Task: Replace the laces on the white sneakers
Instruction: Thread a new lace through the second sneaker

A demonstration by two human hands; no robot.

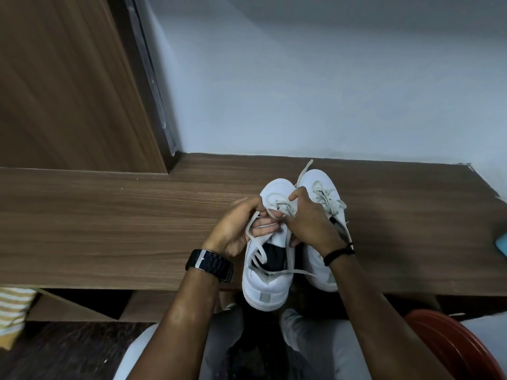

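Pinching the lace (274, 212), both hands' fingers (264, 229) work over the left sneaker (267, 281).

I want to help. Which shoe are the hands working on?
The left sneaker, nearer the wooden table's front edge. Both hands, left hand and right hand, pinch its lace; the right sneaker sits untouched.

Two white sneakers (270, 242) stand on one wooden surface (109, 229). Two hands, left (238, 229) and right (310, 218). One black watch (210, 266), one black wristband (338, 253), one red chair (461, 344).
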